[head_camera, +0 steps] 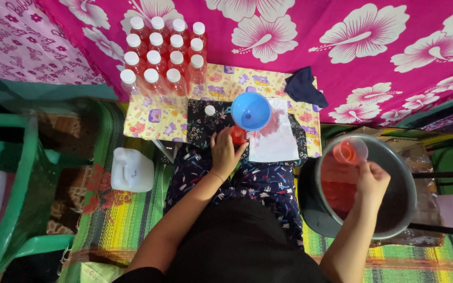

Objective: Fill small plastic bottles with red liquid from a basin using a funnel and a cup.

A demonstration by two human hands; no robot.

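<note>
On the low table [148, 123], the left hand [225, 152], fingers wrapped round the bottle [238, 135] under the blue funnel [251, 111], should hold it upright; right of it, the right hand [371, 181], gripping the small cup [349, 152] of red drink above the metal basin [394, 157], should carry it level and pour slowly.

The left hand [225, 152] grips a bottle [238, 135] under a blue funnel [251, 111]; the right hand [371, 181] holds a clear cup [349, 152] of red liquid above a metal pot [407, 204].
</note>
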